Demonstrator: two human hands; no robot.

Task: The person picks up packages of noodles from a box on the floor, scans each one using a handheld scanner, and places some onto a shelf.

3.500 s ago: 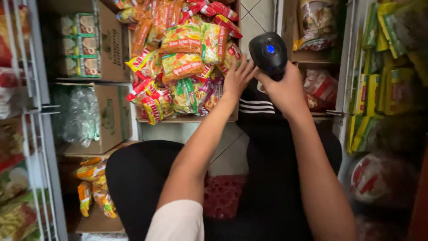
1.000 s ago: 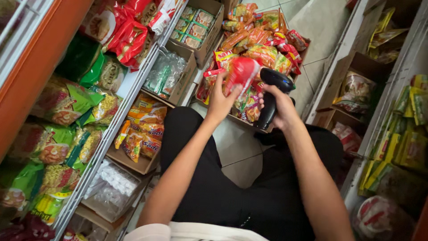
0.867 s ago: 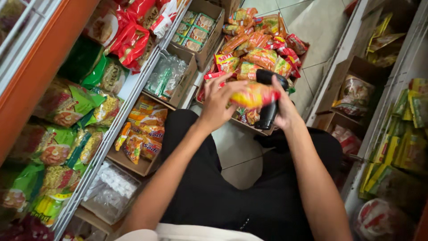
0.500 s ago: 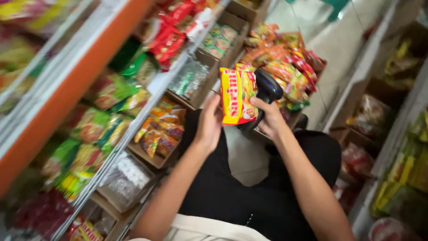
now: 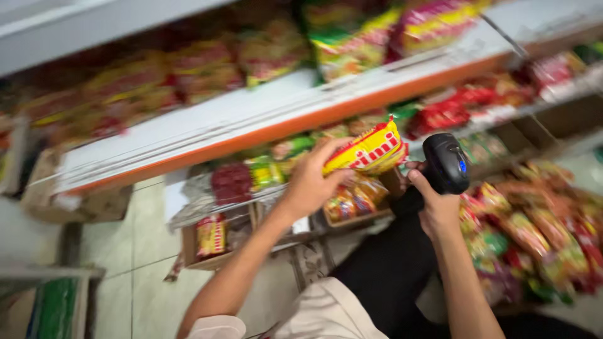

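My left hand (image 5: 311, 182) grips a yellow and red noodle packet (image 5: 370, 150), held up in front of the shelves. My right hand (image 5: 436, 204) is closed around the handle of a black handheld scanner (image 5: 445, 164), whose head sits just right of the packet, almost touching it. Both forearms reach up from my lap, over my dark trousers (image 5: 389, 270). The picture is blurred by head motion.
A white shelf with an orange edge (image 5: 264, 129) runs across the upper view, stacked with snack packets. A lower shelf holds cardboard boxes (image 5: 213, 242) of packets. A heap of colourful packets (image 5: 534, 232) lies at the right. Tiled floor (image 5: 138, 251) shows at the lower left.
My left hand picked a yellow packet from the heap and raised it beside the scanner. The view has swung up and left toward the shelves.
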